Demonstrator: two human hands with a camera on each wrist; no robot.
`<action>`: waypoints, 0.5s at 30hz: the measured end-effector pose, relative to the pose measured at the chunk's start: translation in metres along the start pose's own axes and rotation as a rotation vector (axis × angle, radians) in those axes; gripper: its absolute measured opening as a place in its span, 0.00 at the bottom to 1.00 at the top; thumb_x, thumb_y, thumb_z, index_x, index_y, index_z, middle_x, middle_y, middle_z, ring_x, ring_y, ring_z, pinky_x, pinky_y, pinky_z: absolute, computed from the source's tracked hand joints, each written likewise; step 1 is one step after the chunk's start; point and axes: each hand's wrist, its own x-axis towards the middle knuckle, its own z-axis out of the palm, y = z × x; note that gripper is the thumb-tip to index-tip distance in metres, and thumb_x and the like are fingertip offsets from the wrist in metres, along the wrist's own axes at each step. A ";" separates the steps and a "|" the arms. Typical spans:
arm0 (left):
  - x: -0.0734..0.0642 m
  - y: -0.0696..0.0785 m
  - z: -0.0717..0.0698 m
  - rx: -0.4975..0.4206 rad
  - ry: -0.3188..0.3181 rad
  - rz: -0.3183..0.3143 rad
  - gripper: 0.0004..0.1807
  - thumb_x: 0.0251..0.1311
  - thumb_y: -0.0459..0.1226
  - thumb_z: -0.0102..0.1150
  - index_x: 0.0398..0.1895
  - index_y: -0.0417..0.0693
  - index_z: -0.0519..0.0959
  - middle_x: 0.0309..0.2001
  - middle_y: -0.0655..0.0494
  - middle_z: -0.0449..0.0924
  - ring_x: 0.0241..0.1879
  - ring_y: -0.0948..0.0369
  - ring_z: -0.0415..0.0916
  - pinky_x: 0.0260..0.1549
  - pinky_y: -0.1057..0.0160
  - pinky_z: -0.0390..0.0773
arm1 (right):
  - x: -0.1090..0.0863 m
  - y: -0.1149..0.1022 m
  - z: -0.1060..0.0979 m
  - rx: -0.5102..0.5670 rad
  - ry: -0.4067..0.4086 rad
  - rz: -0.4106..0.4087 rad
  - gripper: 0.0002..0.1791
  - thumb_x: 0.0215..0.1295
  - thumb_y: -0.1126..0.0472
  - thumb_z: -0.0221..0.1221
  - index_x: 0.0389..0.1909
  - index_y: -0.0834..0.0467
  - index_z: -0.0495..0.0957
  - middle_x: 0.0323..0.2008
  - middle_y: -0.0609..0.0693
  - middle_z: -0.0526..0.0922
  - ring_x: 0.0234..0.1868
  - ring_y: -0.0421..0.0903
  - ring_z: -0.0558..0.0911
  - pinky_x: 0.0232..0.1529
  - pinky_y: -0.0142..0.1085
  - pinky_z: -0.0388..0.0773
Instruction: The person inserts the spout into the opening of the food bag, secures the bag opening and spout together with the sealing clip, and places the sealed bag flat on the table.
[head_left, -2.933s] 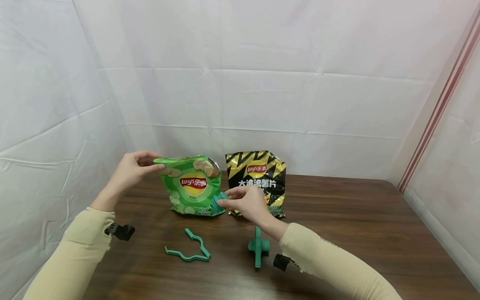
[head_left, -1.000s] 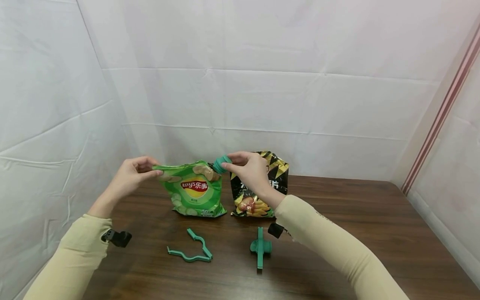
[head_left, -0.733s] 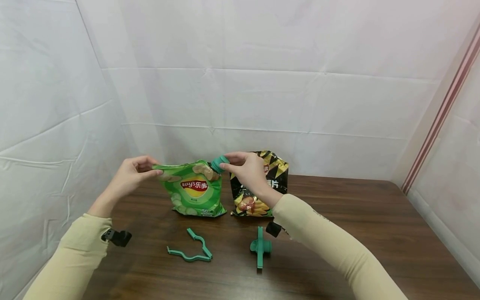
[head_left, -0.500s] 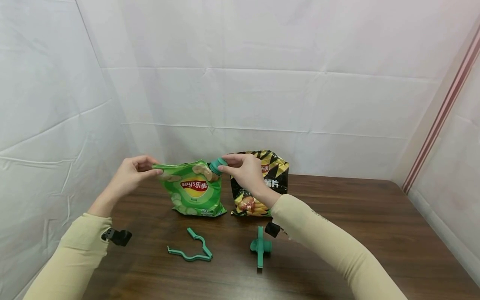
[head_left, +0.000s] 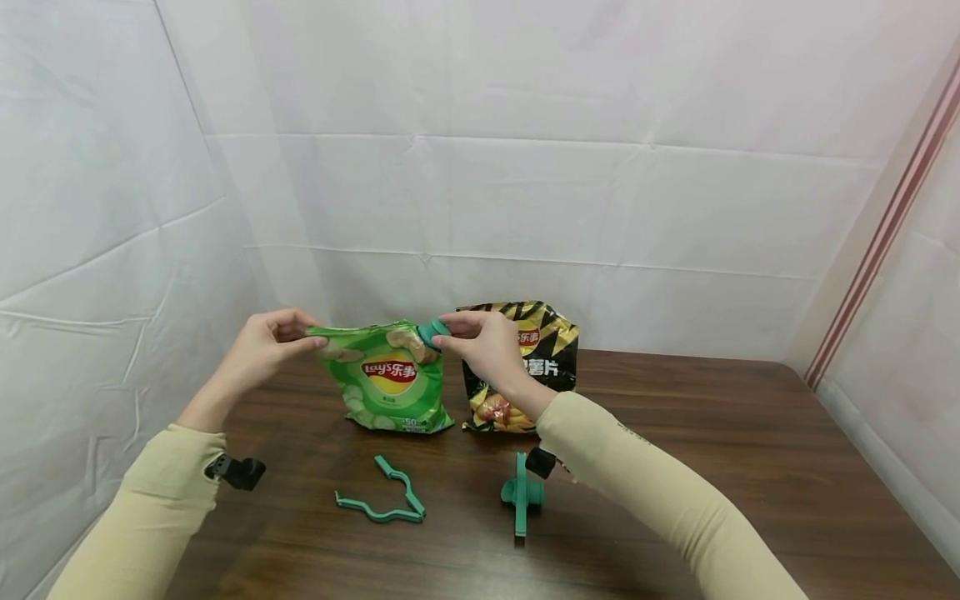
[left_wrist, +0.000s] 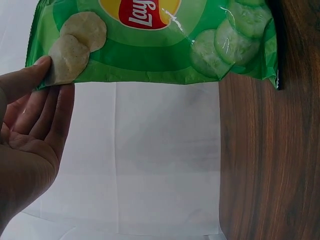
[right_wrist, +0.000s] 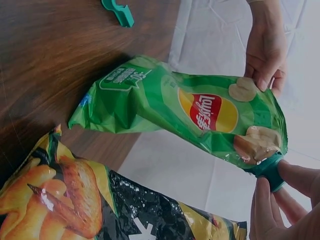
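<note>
The green Lay's chip bag (head_left: 386, 404) stands tilted on the table, its upper left corner pinched between thumb and fingers of my left hand (head_left: 264, 350). In the left wrist view, that thumb lies over the printed chips. My right hand (head_left: 491, 348) pinches a small teal, round, ribbed spout (head_left: 431, 332) at the bag's upper right corner. The right wrist view has this spout (right_wrist: 270, 170) right against the corner, the film bunched beside it. How far the corner goes into the spout is hidden.
A black and yellow Lay's bag (head_left: 557, 383) stands behind my right hand. In front lie an open, hinged teal bag clip (head_left: 382, 517) and a closed teal clip with a spout (head_left: 521, 496). White cloth walls (head_left: 525, 208) enclose the brown table (head_left: 675, 433).
My right hand has carried the spout up from the bag's lower right to its upper right corner, then slightly left against it. My left hand keeps its hold; the bag top has shifted slightly.
</note>
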 end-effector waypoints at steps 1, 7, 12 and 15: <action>0.000 0.001 0.000 -0.002 0.001 0.000 0.11 0.53 0.37 0.60 0.37 0.39 0.77 0.29 0.46 0.82 0.28 0.65 0.78 0.28 0.72 0.73 | 0.000 0.000 0.000 0.003 0.001 0.003 0.14 0.48 0.51 0.65 0.38 0.45 0.81 0.34 0.42 0.83 0.34 0.36 0.80 0.31 0.30 0.76; 0.004 -0.010 0.002 -0.008 0.001 -0.013 0.13 0.51 0.41 0.61 0.37 0.43 0.78 0.30 0.51 0.82 0.29 0.67 0.78 0.29 0.71 0.74 | 0.001 0.001 0.000 0.019 0.003 0.032 0.14 0.47 0.50 0.65 0.38 0.45 0.81 0.32 0.42 0.84 0.34 0.36 0.80 0.32 0.30 0.76; 0.008 -0.013 0.005 -0.013 0.003 -0.051 0.14 0.49 0.45 0.62 0.36 0.47 0.78 0.31 0.53 0.82 0.30 0.67 0.78 0.30 0.66 0.75 | 0.002 0.002 0.000 0.015 0.012 0.036 0.14 0.47 0.50 0.65 0.37 0.46 0.81 0.31 0.42 0.84 0.34 0.37 0.80 0.32 0.30 0.76; 0.009 -0.010 0.006 -0.001 -0.003 -0.059 0.15 0.49 0.46 0.62 0.37 0.48 0.78 0.33 0.51 0.81 0.30 0.66 0.78 0.30 0.66 0.75 | 0.002 0.002 -0.001 0.012 0.014 0.033 0.14 0.47 0.50 0.65 0.37 0.46 0.81 0.31 0.43 0.84 0.35 0.37 0.80 0.32 0.31 0.76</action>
